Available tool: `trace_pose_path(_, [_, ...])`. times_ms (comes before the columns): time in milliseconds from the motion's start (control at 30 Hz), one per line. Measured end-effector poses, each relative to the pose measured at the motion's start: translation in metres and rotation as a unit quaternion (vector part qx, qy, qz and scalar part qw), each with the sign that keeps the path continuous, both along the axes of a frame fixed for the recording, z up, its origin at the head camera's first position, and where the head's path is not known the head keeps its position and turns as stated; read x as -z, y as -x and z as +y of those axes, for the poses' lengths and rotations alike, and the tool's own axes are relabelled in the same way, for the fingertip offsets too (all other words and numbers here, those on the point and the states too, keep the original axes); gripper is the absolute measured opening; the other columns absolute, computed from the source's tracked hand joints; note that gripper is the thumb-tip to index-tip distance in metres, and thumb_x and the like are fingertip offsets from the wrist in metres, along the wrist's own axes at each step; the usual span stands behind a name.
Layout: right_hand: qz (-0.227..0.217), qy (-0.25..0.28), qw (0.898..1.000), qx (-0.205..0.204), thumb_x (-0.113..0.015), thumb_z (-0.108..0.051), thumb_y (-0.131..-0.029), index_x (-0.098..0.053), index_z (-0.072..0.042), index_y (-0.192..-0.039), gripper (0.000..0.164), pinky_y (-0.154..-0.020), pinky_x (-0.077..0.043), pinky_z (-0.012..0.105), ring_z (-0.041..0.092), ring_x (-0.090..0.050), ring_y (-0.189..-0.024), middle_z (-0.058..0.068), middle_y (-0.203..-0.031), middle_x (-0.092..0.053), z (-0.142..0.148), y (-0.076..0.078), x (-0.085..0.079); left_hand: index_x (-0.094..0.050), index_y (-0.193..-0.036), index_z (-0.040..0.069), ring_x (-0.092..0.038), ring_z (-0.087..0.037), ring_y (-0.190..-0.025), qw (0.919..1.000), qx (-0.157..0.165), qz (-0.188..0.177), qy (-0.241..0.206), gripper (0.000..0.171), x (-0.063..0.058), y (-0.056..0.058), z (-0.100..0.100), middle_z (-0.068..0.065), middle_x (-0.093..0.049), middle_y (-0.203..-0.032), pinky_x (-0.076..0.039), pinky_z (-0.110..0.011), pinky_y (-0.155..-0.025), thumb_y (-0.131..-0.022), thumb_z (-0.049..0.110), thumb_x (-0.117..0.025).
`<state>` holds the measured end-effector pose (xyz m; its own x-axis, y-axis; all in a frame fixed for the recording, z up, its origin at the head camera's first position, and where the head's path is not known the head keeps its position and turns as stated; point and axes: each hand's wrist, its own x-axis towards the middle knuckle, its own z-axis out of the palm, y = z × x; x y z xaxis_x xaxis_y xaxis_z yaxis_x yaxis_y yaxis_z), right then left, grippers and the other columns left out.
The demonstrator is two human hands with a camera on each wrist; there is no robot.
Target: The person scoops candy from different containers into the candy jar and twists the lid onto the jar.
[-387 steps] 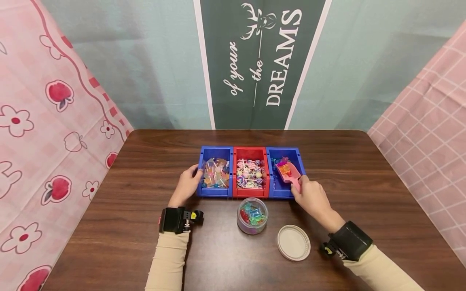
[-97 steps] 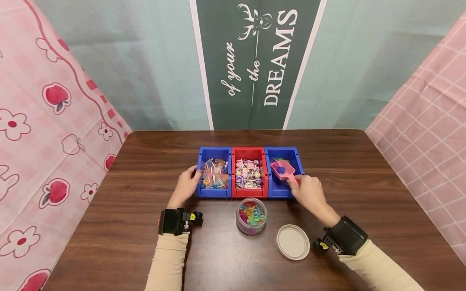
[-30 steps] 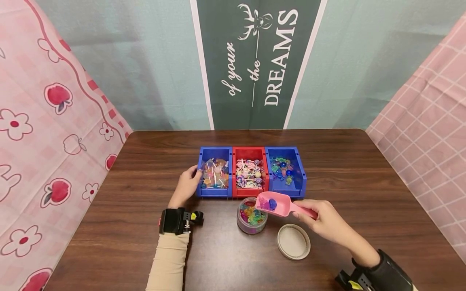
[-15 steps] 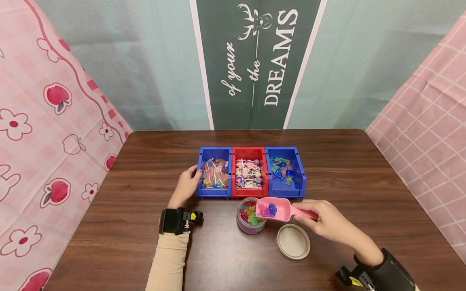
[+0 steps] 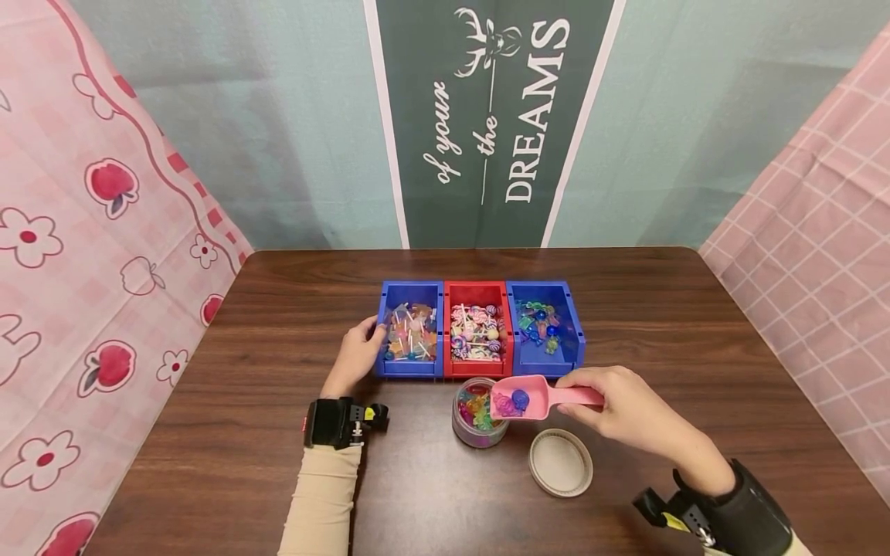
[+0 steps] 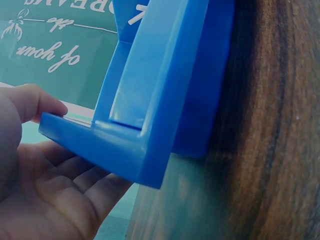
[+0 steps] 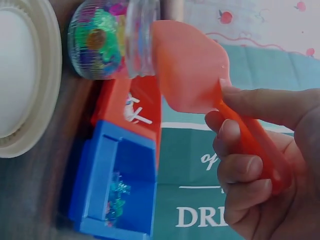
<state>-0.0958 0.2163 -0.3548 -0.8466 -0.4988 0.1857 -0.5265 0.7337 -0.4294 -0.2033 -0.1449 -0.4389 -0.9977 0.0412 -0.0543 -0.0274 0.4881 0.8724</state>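
My right hand (image 5: 619, 405) grips the handle of a pink scoop (image 5: 538, 395), its thumb along the top in the right wrist view. Blue and pink-purple translucent candies (image 5: 514, 401) lie in the scoop. The scoop's front end overlaps the right rim of a clear round jar (image 5: 480, 439), which holds multicoloured candies. At the left end of the bin row, my left hand (image 5: 357, 357) pinches the side wall of a blue bin (image 6: 150, 90) between thumb and fingers. That bin holds small lollipops and clear pieces.
Beside it stand a red bin (image 5: 476, 369) of striped candies and lollipops, and another blue bin (image 5: 548, 367) with green and blue candies. A pale round lid (image 5: 560, 463) lies on the brown table (image 5: 431, 502), right of the jar. Fabric hangs behind and at both sides.
From the right blue bin, the scoop has come forward and left to the jar, carrying candies. Since 12.9 s ago, red and yellow candies have appeared in the jar. My left hand stays put.
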Motion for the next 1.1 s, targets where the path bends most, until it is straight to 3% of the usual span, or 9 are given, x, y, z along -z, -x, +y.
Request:
trace_pose_path(300, [0.015,0.038,0.999,-0.002,-0.082,-0.016,-0.067,-0.071,-0.018,-0.082,0.018,-0.046,-0.043,0.019,0.002,-0.046,-0.056,-0.01,-0.067,-0.063,-0.01,0.003,-0.011,-0.044,-0.135,-0.006,-0.053,-0.032,-0.107,1.0,-0.005,-0.002,-0.002,0.046,0.0,0.001,0.0,-0.027,-0.055,-0.128,-0.043,-0.052,-0.101,-0.098,0.02,-0.042])
trace_pose_path(700, [0.046,0.043,0.998,-0.011,-0.083,-0.014,-0.064,-0.071,-0.017,-0.082,0.021,-0.046,-0.044,0.02,0.001,-0.047,-0.058,-0.008,-0.07,-0.066,-0.011,0.003,-0.013,-0.045,-0.135,-0.006,-0.053,-0.031,-0.105,1.0,-0.009,-0.004,0.0,0.046,-0.001,0.003,0.001,-0.027,-0.056,-0.128,-0.043,-0.051,-0.101,-0.097,0.019,-0.043])
trace_pose_path(933, [0.017,0.03,0.999,-0.013,-0.08,-0.012,-0.068,-0.071,-0.015,-0.087,0.022,-0.049,-0.047,0.022,0.004,-0.05,-0.061,-0.006,-0.075,-0.067,-0.011,0.001,-0.015,-0.047,-0.132,-0.009,-0.054,-0.032,-0.101,0.9998,-0.006,0.02,0.006,0.045,-0.003,0.0,0.001,-0.03,-0.057,-0.123,-0.045,-0.053,-0.096,-0.097,0.018,-0.042])
trace_pose_path(1100, [-0.002,-0.01,1.0,-0.011,-0.079,-0.014,-0.07,-0.071,-0.014,-0.088,0.019,-0.049,-0.045,0.021,0.003,-0.048,-0.06,-0.005,-0.075,-0.067,-0.009,-0.002,-0.015,-0.047,-0.133,-0.009,-0.054,-0.032,-0.102,0.9999,-0.008,0.014,0.005,0.045,-0.004,0.0,0.001,-0.029,-0.057,-0.124,-0.045,-0.052,-0.097,-0.097,0.017,-0.042])
